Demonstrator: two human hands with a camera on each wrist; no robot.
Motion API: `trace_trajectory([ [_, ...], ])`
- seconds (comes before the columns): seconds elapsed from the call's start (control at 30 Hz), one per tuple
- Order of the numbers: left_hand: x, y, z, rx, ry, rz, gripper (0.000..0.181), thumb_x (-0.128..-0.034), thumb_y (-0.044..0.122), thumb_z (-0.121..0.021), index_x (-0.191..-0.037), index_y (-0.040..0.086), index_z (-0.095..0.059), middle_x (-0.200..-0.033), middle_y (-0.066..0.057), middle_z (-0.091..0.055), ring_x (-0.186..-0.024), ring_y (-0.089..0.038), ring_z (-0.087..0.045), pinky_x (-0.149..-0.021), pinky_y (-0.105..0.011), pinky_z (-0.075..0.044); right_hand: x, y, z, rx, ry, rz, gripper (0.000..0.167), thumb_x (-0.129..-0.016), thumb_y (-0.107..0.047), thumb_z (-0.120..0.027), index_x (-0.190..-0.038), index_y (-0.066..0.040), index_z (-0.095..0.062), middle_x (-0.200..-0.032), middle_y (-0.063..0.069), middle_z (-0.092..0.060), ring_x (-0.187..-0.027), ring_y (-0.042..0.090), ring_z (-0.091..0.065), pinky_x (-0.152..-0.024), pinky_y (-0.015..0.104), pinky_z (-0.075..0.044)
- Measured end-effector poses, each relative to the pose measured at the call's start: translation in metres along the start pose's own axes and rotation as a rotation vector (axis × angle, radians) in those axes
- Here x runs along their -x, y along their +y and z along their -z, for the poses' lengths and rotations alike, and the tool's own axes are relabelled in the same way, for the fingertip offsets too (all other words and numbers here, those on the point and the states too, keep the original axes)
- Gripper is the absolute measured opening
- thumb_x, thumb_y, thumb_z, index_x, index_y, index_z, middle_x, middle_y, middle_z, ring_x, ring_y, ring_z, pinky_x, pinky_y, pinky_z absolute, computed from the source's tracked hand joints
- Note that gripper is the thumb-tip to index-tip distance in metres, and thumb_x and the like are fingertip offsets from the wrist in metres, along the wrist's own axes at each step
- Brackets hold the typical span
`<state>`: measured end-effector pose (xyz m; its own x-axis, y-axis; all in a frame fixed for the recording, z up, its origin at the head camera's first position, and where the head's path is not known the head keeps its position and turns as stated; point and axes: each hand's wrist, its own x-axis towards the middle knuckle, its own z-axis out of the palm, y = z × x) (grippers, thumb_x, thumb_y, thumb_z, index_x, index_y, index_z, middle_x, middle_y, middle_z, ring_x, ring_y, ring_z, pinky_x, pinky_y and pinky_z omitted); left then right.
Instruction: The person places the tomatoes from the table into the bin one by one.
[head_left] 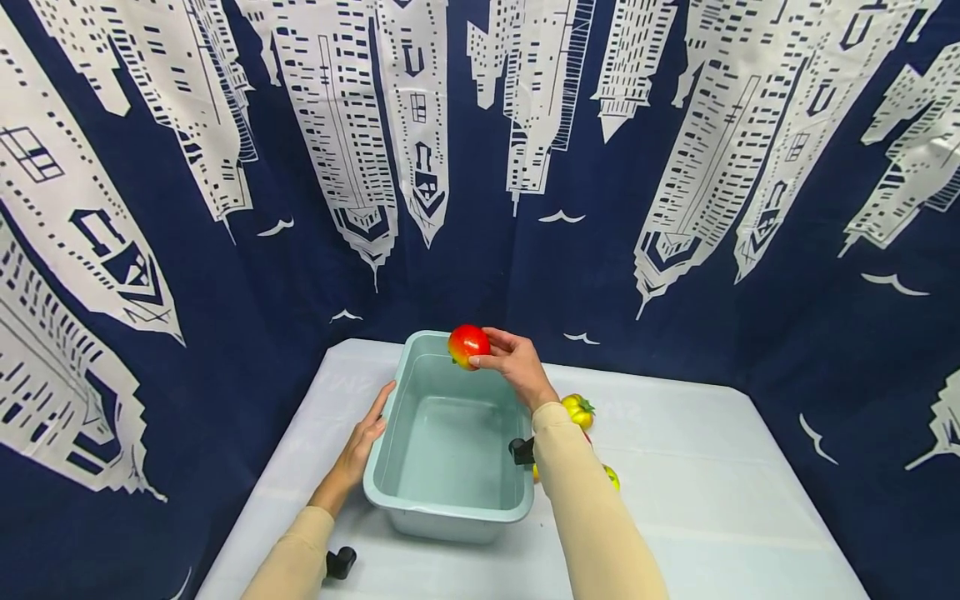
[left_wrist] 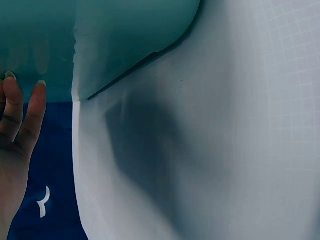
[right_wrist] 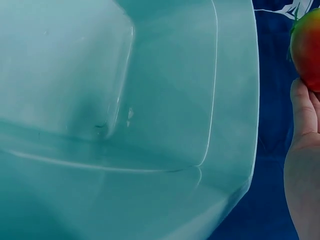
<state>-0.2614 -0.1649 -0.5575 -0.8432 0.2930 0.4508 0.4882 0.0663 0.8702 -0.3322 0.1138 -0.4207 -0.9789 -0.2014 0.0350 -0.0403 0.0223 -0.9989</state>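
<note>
Left grip (head_left: 362, 446) unclenched beside the basin (head_left: 450, 507), right grip (head_left: 519, 365) pinches red fruit (head_left: 468, 344) near its far rim

Your head view is bright and fairly sharp, with glare on the red fruit (head_left: 468, 346) and the printed backdrop (head_left: 480, 275) leaning outward toward the sides. Your wrist views are dimmer: a soft shadow (left_wrist: 150, 135) darkens the white table (left_wrist: 245, 150); pale highlights streak the tub (right_wrist: 170, 90).

tub (head_left: 450, 507): 1 | fruits (head_left: 469, 343): at least 4, some partly hidden | hands (head_left: 517, 367): 2 | table (head_left: 712, 467): 1
</note>
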Motion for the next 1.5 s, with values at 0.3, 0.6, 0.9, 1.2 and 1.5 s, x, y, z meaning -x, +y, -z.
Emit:
trace_trajectory([
  [0.3, -0.001, -0.001, 0.000, -0.011, -0.002, 0.025, 0.060, -0.0980, 0.019, -0.026, -0.157, 0.016, -0.017, -0.162, -0.016, -0.020, -0.137, -0.007, -0.036, -0.104, -0.014, -0.030, 0.000, 0.002, 0.002, -0.024, 0.000, 0.030, 0.068, -0.080, 0.003, -0.073, -0.142, -0.002, -0.047, -0.144, 0.013, -0.052, -0.132, 0.025, -0.052, -0.103, 0.034, -0.044],
  [0.6, 0.000, 0.001, 0.001, -0.037, -0.002, 0.063, 0.060, -0.0984, 0.023, -0.026, -0.157, 0.022, -0.017, -0.163, -0.012, -0.019, -0.135, -0.003, -0.035, -0.102, -0.020, -0.036, 0.001, 0.000, 0.006, 0.007, -0.008, 0.041, 0.068, -0.081, 0.002, -0.072, -0.143, -0.006, -0.047, -0.146, 0.011, -0.051, -0.134, 0.023, -0.049, -0.103, 0.032, -0.045],
  [0.9, 0.000, 0.001, 0.002, -0.024, 0.003, 0.048, 0.060, -0.0980, 0.021, -0.025, -0.157, 0.018, -0.017, -0.162, -0.015, -0.020, -0.133, -0.001, -0.036, -0.102, -0.016, -0.033, 0.002, -0.005, 0.015, 0.026, -0.002, 0.034, 0.067, -0.081, -0.001, -0.073, -0.143, -0.007, -0.048, -0.146, 0.009, -0.052, -0.133, 0.020, -0.051, -0.104, 0.031, -0.044],
  [1.2, -0.001, 0.002, 0.001, 0.015, -0.002, 0.049, 0.059, -0.0989, 0.020, -0.024, -0.158, 0.019, -0.014, -0.164, -0.013, -0.013, -0.139, 0.004, -0.027, -0.106, -0.011, -0.025, 0.004, -0.014, 0.031, 0.061, 0.033, 0.056, 0.066, -0.081, -0.003, -0.073, -0.143, -0.008, -0.048, -0.146, 0.009, -0.052, -0.133, 0.022, -0.051, -0.106, 0.034, -0.042],
  [1.5, 0.001, 0.000, -0.002, 0.024, 0.001, 0.023, 0.059, -0.0992, 0.019, -0.025, -0.157, 0.016, -0.015, -0.163, -0.017, -0.014, -0.139, 0.007, -0.027, -0.106, -0.007, -0.022, 0.012, 0.003, 0.057, 0.088, 0.036, 0.010, 0.069, -0.083, -0.006, -0.073, -0.145, -0.005, -0.043, -0.147, 0.009, -0.050, -0.135, 0.023, -0.049, -0.109, 0.038, -0.039],
])
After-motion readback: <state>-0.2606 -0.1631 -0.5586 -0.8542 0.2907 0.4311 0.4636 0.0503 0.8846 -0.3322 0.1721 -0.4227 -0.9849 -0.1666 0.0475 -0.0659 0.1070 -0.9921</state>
